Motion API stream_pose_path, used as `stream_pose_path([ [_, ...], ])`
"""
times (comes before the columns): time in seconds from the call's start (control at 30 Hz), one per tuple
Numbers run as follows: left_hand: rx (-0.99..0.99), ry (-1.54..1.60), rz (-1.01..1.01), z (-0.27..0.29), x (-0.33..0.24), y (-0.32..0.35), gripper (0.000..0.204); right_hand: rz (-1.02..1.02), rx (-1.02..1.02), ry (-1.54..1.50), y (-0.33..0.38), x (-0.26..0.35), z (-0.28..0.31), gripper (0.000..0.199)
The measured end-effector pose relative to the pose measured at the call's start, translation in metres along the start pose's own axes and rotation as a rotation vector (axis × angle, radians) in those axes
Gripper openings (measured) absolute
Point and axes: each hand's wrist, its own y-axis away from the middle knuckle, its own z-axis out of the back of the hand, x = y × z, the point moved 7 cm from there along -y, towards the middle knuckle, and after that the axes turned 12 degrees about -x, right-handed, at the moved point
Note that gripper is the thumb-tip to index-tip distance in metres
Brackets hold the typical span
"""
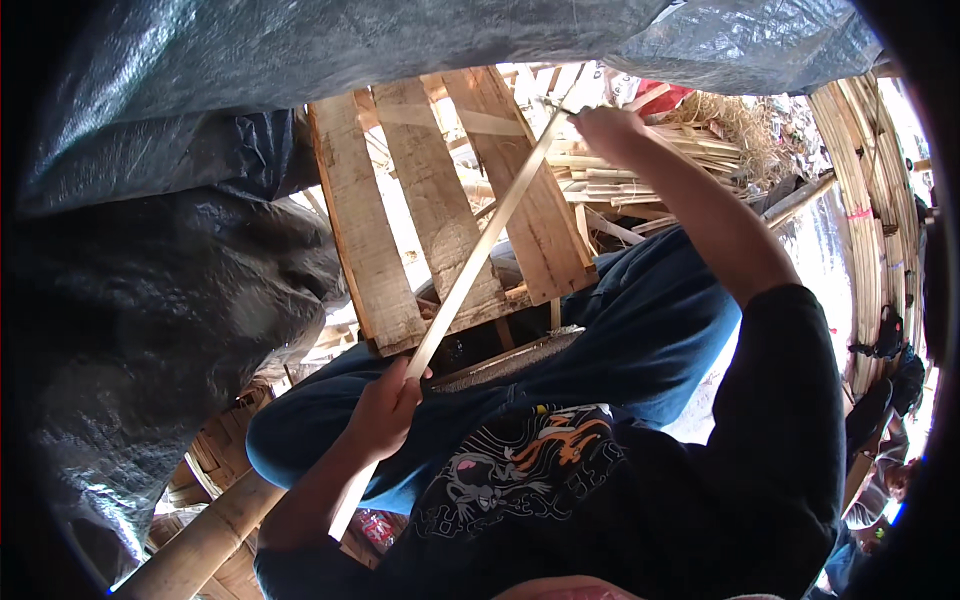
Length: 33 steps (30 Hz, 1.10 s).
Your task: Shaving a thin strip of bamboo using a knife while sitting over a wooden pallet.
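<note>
A long pale bamboo strip (490, 235) runs slantwise across the view, from beside my left hip to the far side of a slatted wooden bench (535, 225). My left hand (385, 408) is closed round its near part, just in front of the bench's near edge. At the far end, my right hand (608, 132) is closed, arm stretched out. A thin dark blade-like tool (562, 109) shows at its fingertips and crosses the strip; its handle is hidden in the hand.
Split bamboo pieces (690, 150) lie in a heap beyond the bench at right. Dark plastic sheeting (170, 310) hangs at left and overhead. A thick bamboo pole (205, 540) stands at lower left. Bundled long strips (865, 230) line the right side, with people partly visible at lower right.
</note>
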Motion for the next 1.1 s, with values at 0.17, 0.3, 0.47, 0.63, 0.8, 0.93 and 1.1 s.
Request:
stream_pose_path([
  [0.17, -0.014, -0.034, -0.019, -0.001, -0.002, 0.015, 0.022, -0.084, -0.041, -0.016, 0.0, -0.038, 0.01, 0.033],
  [0.3, -0.014, -0.042, -0.02, -0.005, 0.008, 0.011, 0.022, -0.025, -0.025, -0.018, -0.006, 0.005, -0.012, 0.031],
  [0.47, 0.013, -0.067, -0.052, -0.004, -0.002, 0.017, 0.021, -0.002, -0.003, 0.082, -0.001, -0.063, -0.014, 0.024],
  [0.63, -0.018, -0.104, -0.036, -0.007, 0.008, 0.016, 0.021, 0.035, -0.121, -0.092, 0.017, -0.001, 0.001, 0.048],
  [0.8, -0.038, -0.105, 0.017, -0.006, 0.011, 0.024, 0.021, 0.089, -0.186, -0.135, 0.028, 0.003, 0.01, 0.042],
  [0.93, -0.035, -0.129, 0.006, -0.005, 0.01, 0.029, 0.02, 0.052, -0.07, 0.032, 0.021, -0.043, 0.003, 0.029],
  [1.1, -0.077, -0.143, -0.09, -0.01, 0.006, 0.025, 0.018, -0.079, -0.099, -0.117, -0.006, -0.052, -0.062, 0.032],
])
